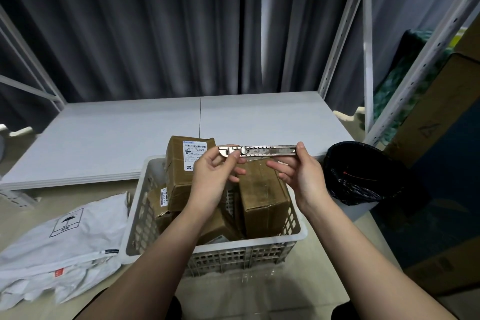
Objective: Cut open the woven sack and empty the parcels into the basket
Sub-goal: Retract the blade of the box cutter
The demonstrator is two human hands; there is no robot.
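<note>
The white woven sack lies flat on the floor left of the white plastic basket, where brown taped parcels are piled. Emptying looks done. Above, the left hand pinches the metal utility knife while the right hand grips its tail; retracting the blade seems next.

Two bare forearms, no sleeves, no watch or rings on left hand or right hand. Short nails. Dark clothing at bottom edge below basket, prob. trousers; can't tell more.
</note>
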